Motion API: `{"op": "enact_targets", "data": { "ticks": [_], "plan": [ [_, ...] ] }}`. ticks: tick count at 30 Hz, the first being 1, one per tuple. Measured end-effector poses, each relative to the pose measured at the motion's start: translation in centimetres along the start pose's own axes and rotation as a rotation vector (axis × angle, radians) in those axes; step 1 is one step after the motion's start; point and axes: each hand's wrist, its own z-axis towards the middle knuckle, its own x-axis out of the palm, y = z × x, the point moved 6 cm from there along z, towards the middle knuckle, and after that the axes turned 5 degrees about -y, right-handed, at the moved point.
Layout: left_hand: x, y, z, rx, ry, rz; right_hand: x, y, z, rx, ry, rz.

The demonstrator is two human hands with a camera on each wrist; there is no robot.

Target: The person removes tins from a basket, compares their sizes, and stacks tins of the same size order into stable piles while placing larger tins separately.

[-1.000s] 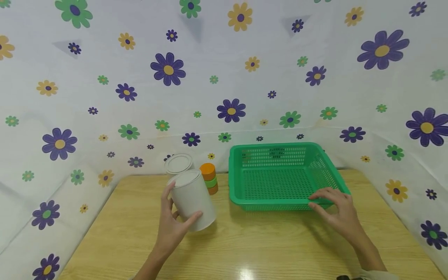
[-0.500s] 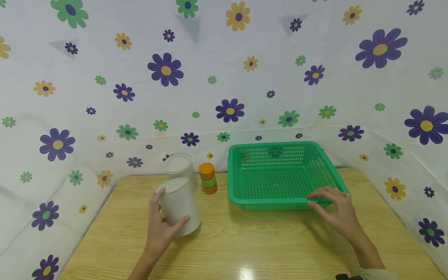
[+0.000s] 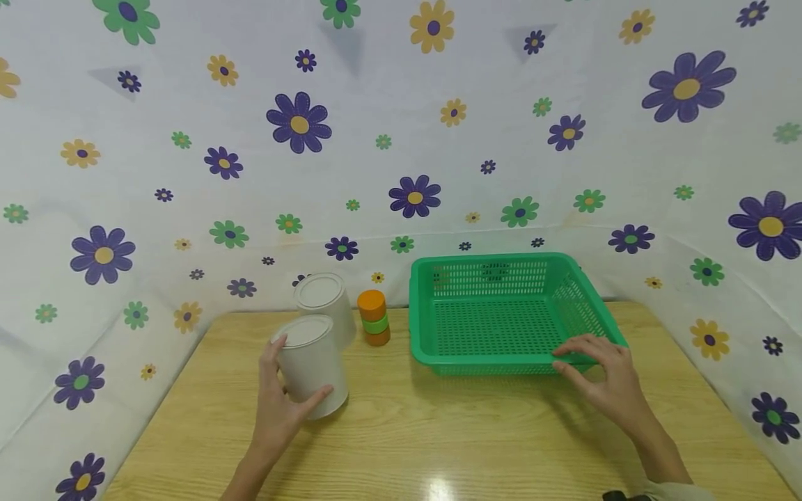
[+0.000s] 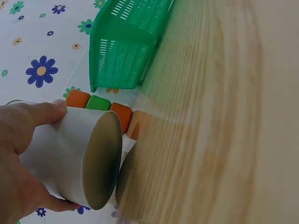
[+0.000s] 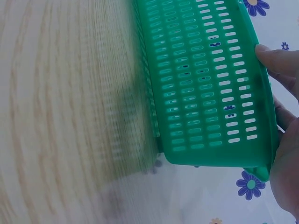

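My left hand (image 3: pixel 276 410) grips a plain white can (image 3: pixel 316 379) from its left side, thumb across the front. The can tilts a little, and its underside (image 4: pixel 103 161) shows in the left wrist view, held off the wooden table. Behind it stands a second white can (image 3: pixel 341 313), partly hidden. My right hand (image 3: pixel 608 383) pinches the front rim of a green plastic basket (image 3: pixel 489 360) near its right corner. In the right wrist view the thumb (image 5: pixel 268 56) lies against the rim, with the other fingers partly hidden past it.
An orange and green stack of short round pieces (image 3: pixel 374 319) stands between the cans and the basket. The wooden table (image 3: pixel 401 445) meets a white flowered cloth (image 3: pixel 351 174) at the back and sides.
My left hand has moved the white can leftward and toward me, away from the stack, and the can stands more upright. The right hand and basket have stayed in place.
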Motion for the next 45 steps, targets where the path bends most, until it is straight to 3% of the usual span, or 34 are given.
{"op": "enact_targets", "data": {
  "ticks": [5,12,16,23,38,45],
  "plan": [
    [-0.3,-1.1,0.1,0.001,0.004,-0.029,-0.1,-0.1,0.1,0.006,0.005,0.001],
    [-0.1,1.9,-0.3,-0.014,0.022,-0.024,-0.2,-0.4,0.1,0.008,0.005,0.000],
    [-0.3,2.8,-0.6,-0.043,0.046,-0.012,-0.3,-0.5,0.2,0.015,0.004,0.009],
    [-0.6,2.4,-0.8,-0.051,0.045,0.032,-0.6,-0.3,0.1,0.015,0.008,-0.005],
    [-1.1,2.2,-1.3,-0.055,0.034,0.014,-0.6,-0.2,-0.1,-0.005,0.007,-0.005],
    [-1.3,2.3,-1.3,-0.037,0.135,0.008,-1.0,-0.5,0.3,-0.026,0.048,0.007]
  ]
}}
